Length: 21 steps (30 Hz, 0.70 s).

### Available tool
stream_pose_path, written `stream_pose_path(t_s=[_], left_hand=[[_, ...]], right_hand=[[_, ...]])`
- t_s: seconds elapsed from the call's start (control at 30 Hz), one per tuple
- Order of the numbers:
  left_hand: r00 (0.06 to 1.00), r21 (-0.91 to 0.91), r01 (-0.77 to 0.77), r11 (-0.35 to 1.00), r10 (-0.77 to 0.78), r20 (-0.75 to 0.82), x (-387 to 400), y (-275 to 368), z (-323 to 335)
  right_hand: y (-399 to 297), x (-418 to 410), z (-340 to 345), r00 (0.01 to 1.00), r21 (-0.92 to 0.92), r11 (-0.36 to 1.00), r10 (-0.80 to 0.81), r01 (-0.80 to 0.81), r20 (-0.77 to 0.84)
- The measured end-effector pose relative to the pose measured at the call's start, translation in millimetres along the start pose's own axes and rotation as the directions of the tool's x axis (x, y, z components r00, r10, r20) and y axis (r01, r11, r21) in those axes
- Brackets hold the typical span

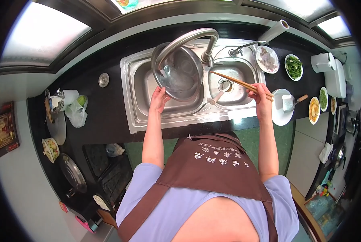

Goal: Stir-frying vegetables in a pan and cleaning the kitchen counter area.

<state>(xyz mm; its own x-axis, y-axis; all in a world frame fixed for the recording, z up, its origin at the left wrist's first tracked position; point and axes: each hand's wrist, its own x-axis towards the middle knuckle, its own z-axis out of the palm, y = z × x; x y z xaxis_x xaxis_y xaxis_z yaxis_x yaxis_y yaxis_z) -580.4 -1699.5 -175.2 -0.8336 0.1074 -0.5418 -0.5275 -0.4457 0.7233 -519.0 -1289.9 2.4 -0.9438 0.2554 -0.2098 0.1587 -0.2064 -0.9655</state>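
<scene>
My left hand [159, 99] grips the near rim of a large stainless-steel bowl [195, 75]. The bowl is tilted over the left basin [142, 87] of a double sink, below the curved faucet [195, 32]. Some clear liquid seems to lie inside it. My right hand [261, 96] holds a pair of wooden chopsticks [233, 80], tips pointing left over the right basin [248, 72]. In that basin a drain opening [225, 86] shows, with a pale stick-like object [217, 98] near the divider.
Right of the sink stand a white plate [278, 118] with a wooden-handled utensil [301, 98], a covered-looking bowl [266, 59] and a plate of green vegetables [294, 68]. A paper roll [274, 30] leans behind. Leftward lie a drain strainer [103, 80] and a plastic bag [77, 113].
</scene>
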Motion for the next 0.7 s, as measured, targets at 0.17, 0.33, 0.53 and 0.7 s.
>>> stream_pose_path(t_s=[0.17,0.33,0.53,0.7], left_hand=[[0.970,0.158,-0.230,0.960,0.239,-0.041,10.1,25.9,-10.6],[0.829,0.355,-0.503,0.788,0.556,-0.060,-4.1,67.5,-9.0],[0.690,0.941,-0.282,0.188,0.721,0.063,-41.6,134.4,25.1],[0.782,0.974,-0.109,-0.200,0.587,0.208,-32.7,133.3,37.6]], right_hand=[[1.8,-4.6,12.8,1.000,0.004,1.000,-0.004,0.004,-0.021],[6.3,-2.1,18.1,0.998,-0.035,0.999,0.009,-0.011,-0.055],[18.0,-1.4,24.2,0.997,-0.045,0.997,0.060,-0.062,-0.038],[43.7,5.5,45.0,0.992,-0.068,0.990,0.128,-0.127,0.004]])
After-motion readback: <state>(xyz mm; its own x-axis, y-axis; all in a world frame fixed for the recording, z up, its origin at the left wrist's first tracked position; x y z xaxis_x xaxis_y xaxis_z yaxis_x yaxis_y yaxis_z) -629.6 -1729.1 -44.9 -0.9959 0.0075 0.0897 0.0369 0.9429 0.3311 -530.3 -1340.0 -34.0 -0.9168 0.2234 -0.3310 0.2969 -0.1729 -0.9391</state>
